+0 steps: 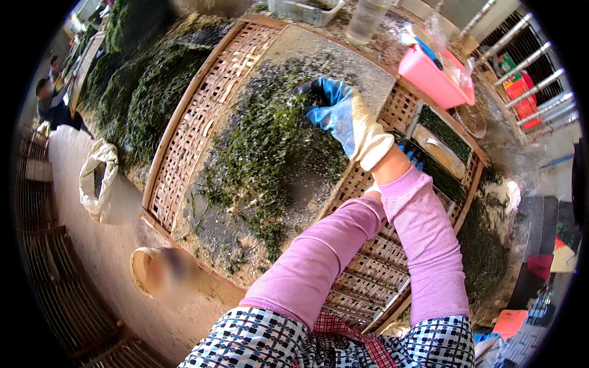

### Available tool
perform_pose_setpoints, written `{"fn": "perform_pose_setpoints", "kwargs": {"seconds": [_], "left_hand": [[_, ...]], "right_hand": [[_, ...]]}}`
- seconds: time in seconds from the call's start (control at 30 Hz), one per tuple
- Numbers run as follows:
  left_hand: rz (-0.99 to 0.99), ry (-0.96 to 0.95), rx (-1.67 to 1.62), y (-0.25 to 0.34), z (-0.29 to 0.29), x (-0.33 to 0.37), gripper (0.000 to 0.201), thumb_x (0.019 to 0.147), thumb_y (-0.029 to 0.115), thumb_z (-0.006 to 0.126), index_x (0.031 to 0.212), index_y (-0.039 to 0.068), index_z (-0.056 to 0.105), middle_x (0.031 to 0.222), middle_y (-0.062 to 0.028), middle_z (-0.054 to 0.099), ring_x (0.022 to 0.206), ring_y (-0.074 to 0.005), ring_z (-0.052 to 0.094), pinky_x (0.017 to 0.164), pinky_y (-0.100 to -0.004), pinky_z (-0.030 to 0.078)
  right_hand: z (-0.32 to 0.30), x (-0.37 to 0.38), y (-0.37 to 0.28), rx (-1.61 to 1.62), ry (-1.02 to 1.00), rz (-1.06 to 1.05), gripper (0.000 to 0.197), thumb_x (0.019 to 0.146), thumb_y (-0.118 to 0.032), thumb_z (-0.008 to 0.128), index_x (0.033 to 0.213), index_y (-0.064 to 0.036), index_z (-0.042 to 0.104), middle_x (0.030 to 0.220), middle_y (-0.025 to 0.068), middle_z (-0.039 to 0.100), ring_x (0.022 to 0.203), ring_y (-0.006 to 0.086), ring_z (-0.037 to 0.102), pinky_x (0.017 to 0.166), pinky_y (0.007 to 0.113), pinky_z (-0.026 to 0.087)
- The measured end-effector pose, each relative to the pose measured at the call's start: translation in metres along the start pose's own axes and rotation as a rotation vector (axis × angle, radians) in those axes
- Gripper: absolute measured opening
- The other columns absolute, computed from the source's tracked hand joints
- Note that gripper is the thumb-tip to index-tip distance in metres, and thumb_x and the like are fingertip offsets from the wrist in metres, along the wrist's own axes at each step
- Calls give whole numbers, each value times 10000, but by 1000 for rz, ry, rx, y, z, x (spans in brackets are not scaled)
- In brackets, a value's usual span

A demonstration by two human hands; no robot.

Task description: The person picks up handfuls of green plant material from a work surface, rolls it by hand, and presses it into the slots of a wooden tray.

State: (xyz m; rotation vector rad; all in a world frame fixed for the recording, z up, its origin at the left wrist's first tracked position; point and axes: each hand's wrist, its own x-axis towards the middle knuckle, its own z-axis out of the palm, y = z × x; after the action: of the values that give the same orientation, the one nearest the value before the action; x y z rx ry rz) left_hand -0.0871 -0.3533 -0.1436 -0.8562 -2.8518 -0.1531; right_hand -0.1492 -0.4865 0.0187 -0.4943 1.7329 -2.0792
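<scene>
My forearms cross, both in pink sleeves. My right hand point(346, 116), in a blue-and-white glove, reaches over a spread heap of dark green shredded leaves point(264, 147). Its fingers and thumb curl round a dark clump of them. The leaves lie on a grey board point(374, 72) set on a woven bamboo tray point(211, 73). My left hand point(414, 154) passes beneath the right wrist and is mostly hidden; only dark blue glove fingers show. They are beside a narrow frame point(464, 130) with green leaves and a pale wooden piece point(437, 150) on it.
Large mounds of green leaves point(162, 92) stand left of the tray. A pink basin point(435, 76), a clear water container point(366, 21) and a translucent bin point(307, 11) are beyond. A white sack point(98, 178) and a bucket point(144, 270) stand left. Another person point(55, 107) is far left.
</scene>
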Motion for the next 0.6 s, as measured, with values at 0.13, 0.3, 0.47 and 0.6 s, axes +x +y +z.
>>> {"fn": "perform_pose_setpoints", "kwargs": {"seconds": [0.13,0.3,0.47,0.6], "left_hand": [[50,147,-378,-16,-4,4,548,898,468,561,1312,108,579,1388,-157,557,1324,-346,472,1156,-548,252],[132,421,-474,-33,-44,-13,552,871,444,605,1275,68,611,1362,-165,582,1318,-356,486,1167,-557,226],[211,553,-613,-34,-72,-48,466,838,345,660,1216,72,647,1277,-143,636,1228,-347,559,1127,-572,288],[23,594,-578,-45,-81,-76,377,857,203,622,1218,102,662,1200,-136,674,1159,-368,601,1112,-547,328]], "right_hand": [[-46,-29,-18,129,139,-157,448,827,92,646,1253,-24,570,1032,41,659,829,158,648,792,293,545],[-90,-104,-77,-225,354,-323,297,846,48,622,1137,-8,644,1049,19,676,943,111,627,844,260,517],[-175,-181,-102,-126,488,-332,345,844,132,544,1143,-1,654,1084,43,698,915,134,646,845,270,528],[-196,-192,-74,-487,744,20,363,789,158,650,1103,-24,655,1026,21,689,894,138,624,829,269,517]]}}
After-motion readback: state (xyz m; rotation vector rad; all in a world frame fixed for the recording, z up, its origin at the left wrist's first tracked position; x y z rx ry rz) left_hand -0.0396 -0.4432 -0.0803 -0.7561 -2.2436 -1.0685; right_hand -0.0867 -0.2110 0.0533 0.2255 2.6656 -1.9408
